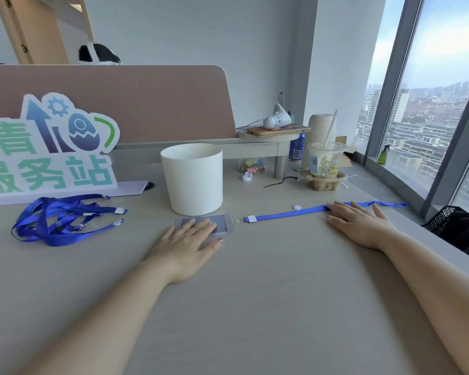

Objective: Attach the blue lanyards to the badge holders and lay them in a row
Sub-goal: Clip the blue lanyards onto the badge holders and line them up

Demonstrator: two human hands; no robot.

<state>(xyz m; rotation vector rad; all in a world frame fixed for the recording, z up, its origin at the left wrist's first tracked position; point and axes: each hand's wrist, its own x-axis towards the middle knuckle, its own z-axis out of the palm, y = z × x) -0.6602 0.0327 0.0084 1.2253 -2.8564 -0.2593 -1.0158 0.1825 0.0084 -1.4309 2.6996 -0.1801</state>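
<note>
High-rise office: desk (255, 293), partition screen (146, 104), city-view window (423, 117).

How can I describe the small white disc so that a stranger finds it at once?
Start at the white bucket on the desk. To its right a blue lanyard lies stretched flat under the right hand. The disc sits just beyond that strap; it is round, while the strap's white clasp is square.

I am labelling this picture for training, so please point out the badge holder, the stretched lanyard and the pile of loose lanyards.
badge holder (224, 222): head view, uncovered right end.
stretched lanyard (284, 213): head view, middle of the strap.
pile of loose lanyards (41, 223): head view, a strap on its left side.
</note>
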